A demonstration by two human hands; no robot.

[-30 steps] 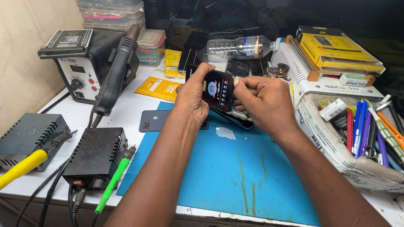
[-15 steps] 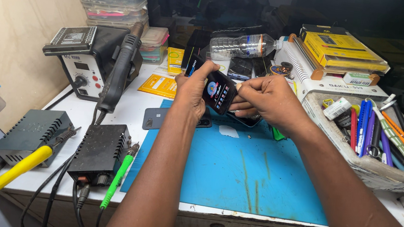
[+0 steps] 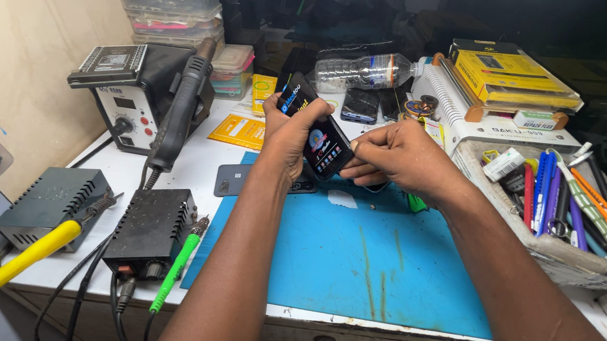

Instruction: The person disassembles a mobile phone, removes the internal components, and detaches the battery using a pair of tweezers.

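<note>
Phone (image 3: 324, 146) at frame centre: I judge it light, rigid, glass-fragile, best held by its edges. Left hand (image 3: 289, 128) grips it closed; right hand (image 3: 394, 157) pinches its lower end.

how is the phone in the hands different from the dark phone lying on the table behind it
The held phone is lifted off the blue mat, tilted, gripped by the left hand and right hand; the dark phone lies flat, untouched. The held phone's face shows colour; the dark phone's is black. Both are slim rectangles.
</note>
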